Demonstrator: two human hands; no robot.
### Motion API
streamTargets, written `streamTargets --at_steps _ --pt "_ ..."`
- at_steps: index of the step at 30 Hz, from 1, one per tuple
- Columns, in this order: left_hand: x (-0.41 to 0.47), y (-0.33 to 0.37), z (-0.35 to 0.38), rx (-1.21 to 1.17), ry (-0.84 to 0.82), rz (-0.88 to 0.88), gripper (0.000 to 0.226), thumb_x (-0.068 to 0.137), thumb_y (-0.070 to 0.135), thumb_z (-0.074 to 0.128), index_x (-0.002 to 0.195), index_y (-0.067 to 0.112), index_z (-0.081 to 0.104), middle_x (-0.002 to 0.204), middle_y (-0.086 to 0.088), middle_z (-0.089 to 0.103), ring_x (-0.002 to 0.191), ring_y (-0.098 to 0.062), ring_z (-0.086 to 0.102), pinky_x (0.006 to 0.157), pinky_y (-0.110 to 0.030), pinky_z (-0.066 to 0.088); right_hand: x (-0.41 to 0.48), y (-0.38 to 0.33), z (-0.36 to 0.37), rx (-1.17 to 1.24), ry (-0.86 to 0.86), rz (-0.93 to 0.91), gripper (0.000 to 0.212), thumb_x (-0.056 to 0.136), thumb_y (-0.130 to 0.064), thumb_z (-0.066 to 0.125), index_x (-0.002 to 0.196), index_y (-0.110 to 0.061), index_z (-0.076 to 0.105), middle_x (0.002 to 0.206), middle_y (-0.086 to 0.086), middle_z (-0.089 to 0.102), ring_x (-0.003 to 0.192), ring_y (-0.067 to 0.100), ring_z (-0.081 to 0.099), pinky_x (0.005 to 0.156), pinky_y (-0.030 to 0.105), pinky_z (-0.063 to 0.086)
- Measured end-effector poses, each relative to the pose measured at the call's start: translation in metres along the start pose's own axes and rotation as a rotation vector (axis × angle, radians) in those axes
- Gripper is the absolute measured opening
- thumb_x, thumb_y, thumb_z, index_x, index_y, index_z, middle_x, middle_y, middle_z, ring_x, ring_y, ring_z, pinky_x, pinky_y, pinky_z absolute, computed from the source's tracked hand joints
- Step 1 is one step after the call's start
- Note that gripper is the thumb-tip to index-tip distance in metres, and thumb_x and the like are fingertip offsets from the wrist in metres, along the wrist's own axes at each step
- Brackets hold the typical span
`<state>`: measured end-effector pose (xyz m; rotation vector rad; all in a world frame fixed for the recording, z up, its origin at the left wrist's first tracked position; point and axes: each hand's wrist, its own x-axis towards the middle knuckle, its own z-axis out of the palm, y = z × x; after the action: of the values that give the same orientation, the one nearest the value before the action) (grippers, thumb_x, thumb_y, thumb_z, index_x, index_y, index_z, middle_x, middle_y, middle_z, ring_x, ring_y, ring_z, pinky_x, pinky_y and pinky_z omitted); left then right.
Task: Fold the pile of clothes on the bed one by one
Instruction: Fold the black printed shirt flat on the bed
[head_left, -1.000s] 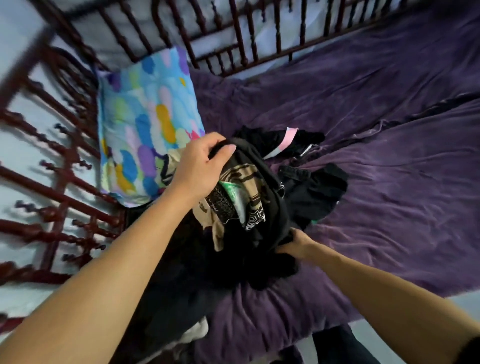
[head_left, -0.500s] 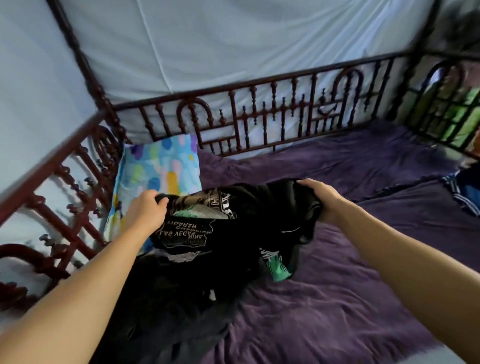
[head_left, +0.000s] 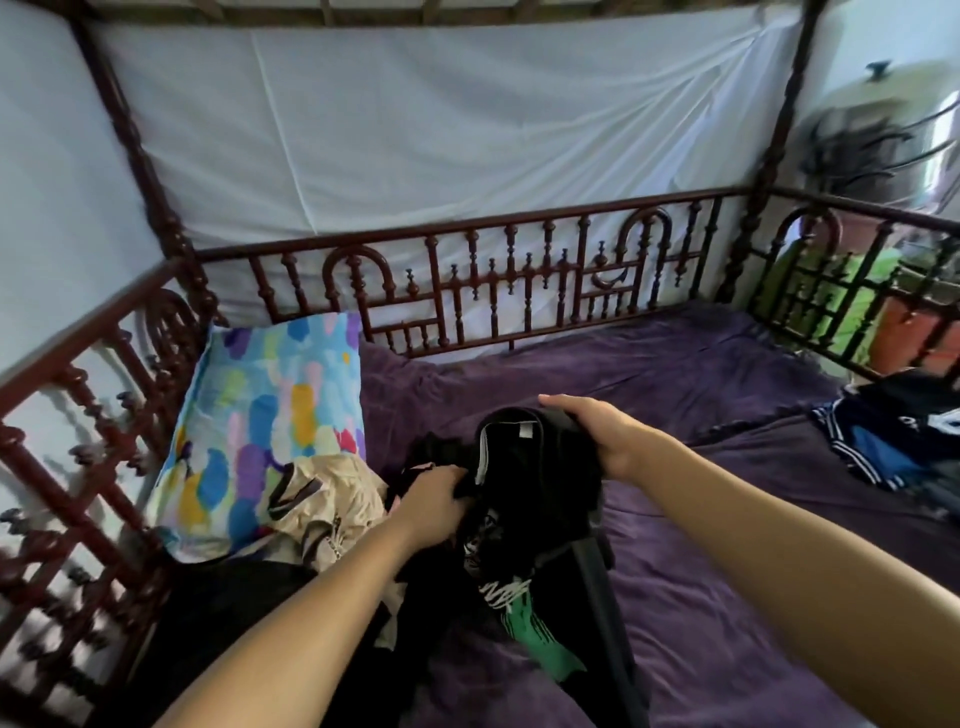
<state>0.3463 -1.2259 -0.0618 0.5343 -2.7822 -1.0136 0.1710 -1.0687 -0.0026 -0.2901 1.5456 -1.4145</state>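
Note:
A black T-shirt (head_left: 540, 499) with a white and green print hangs above the bed, its collar and white neck label turned toward me. My left hand (head_left: 431, 506) grips the cloth at the left of the collar. My right hand (head_left: 597, 431) holds the shirt's upper right edge, fingers curled over it. Below and left of the shirt lies the pile of clothes (head_left: 249, 603), mostly dark pieces, with a beige striped garment (head_left: 327, 499) on top.
A colourful pillow (head_left: 260, 415) leans against the dark wooden bed rail (head_left: 467, 291) at the left. Purple bedding (head_left: 701, 597) stretches right. A blue, white and black garment (head_left: 883, 447) lies at the far right edge. White cloth hangs behind the rail.
The shirt has been turned so its collar and label face me. My left hand moved right to the collar, and my right hand shifted its hold. The camera has tilted up.

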Motion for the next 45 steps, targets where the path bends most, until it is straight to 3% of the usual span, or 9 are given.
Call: streamTargets --at_steps 5,9,14,21,23,27,33,38,45 --pt "0.019 0.021 -0.044 -0.247 0.233 -0.093 0.025 0.091 0.015 0.06 0.066 0.016 0.06 0.057 0.006 0.053 0.061 -0.014 0.049 0.058 -0.031 0.036 -0.018 -0.003 -0.053 -0.286 0.305 -0.14 0.065 0.063 -0.063 0.076 0.099 -0.01 0.073 0.092 0.011 0.075 0.083 0.028 0.073 0.083 0.042 0.058" --pt "0.035 0.065 -0.083 -0.227 0.352 0.002 0.021 0.092 0.007 0.052 0.075 0.012 0.064 0.064 0.002 0.057 0.061 -0.011 0.051 0.059 -0.028 0.037 -0.028 0.007 -0.069 -0.541 0.24 -0.296 0.082 0.047 -0.082 0.074 0.113 -0.034 0.063 0.116 -0.007 0.066 0.099 0.007 0.066 0.08 0.022 0.052" --pt "0.042 0.125 -0.109 -0.255 0.398 0.165 0.021 0.091 0.008 0.049 0.077 -0.007 0.054 0.064 -0.009 0.046 0.06 -0.017 0.044 0.057 -0.03 0.031 -0.022 0.018 -0.04 -0.931 0.256 -0.355 0.12 0.042 -0.092 0.065 0.144 -0.052 0.016 0.143 -0.011 0.044 0.131 0.012 0.044 0.102 0.031 0.038" --pt "0.041 0.152 -0.138 -0.116 0.513 0.175 0.017 0.083 0.008 0.05 0.087 0.02 0.062 0.068 0.009 0.058 0.062 -0.005 0.051 0.061 -0.023 0.04 -0.01 0.034 0.032 -1.012 0.574 -0.68 0.067 0.06 -0.065 0.052 0.123 -0.045 0.038 0.109 -0.015 0.065 0.101 0.018 0.063 0.072 0.032 0.039" --pt "0.036 0.145 -0.148 -0.089 0.586 0.127 0.027 0.083 0.006 0.048 0.093 0.018 0.07 0.088 0.004 0.067 0.083 -0.009 0.057 0.073 -0.022 0.041 -0.01 0.032 0.041 -0.958 0.63 -0.697 0.06 0.063 -0.066 0.049 0.118 -0.042 0.045 0.096 -0.02 0.066 0.094 0.012 0.065 0.07 0.03 0.041" --pt "0.028 0.131 -0.157 -0.048 0.622 0.087 0.017 0.08 0.006 0.049 0.067 0.001 0.059 0.065 -0.013 0.057 0.065 -0.018 0.049 0.061 -0.033 0.036 -0.001 0.025 0.076 -0.832 0.548 -0.66 0.066 0.06 -0.084 0.046 0.113 -0.044 0.051 0.091 -0.021 0.066 0.086 0.008 0.062 0.069 0.03 0.043" --pt "0.009 0.106 -0.194 0.038 0.72 0.098 0.026 0.07 0.021 0.048 0.051 0.006 0.038 0.048 0.0 0.031 0.048 -0.013 0.03 0.05 -0.033 0.025 0.027 0.037 0.081 -1.163 0.513 -0.495 0.025 0.075 -0.026 0.054 0.1 -0.029 0.052 0.099 0.005 0.068 0.097 0.034 0.063 0.069 0.035 0.04" --pt "-0.003 0.031 -0.222 0.136 0.78 -0.13 0.03 0.078 0.015 0.054 0.055 0.0 0.043 0.053 -0.01 0.034 0.052 -0.022 0.036 0.051 -0.033 0.025 0.018 0.001 0.017 -0.798 0.444 -0.373 0.021 0.076 -0.004 0.061 0.065 -0.022 0.066 0.07 0.0 0.065 0.069 0.017 0.061 0.06 0.024 0.044" --pt "0.009 0.012 -0.195 -0.532 0.44 -0.12 0.018 0.088 0.009 0.046 0.083 0.006 0.063 0.072 -0.008 0.053 0.071 -0.019 0.048 0.063 -0.031 0.032 -0.028 -0.093 -0.015 -0.533 0.374 -0.434 0.009 0.08 -0.008 0.065 0.079 -0.006 0.073 0.064 0.004 0.065 0.055 0.016 0.06 0.055 0.027 0.044"
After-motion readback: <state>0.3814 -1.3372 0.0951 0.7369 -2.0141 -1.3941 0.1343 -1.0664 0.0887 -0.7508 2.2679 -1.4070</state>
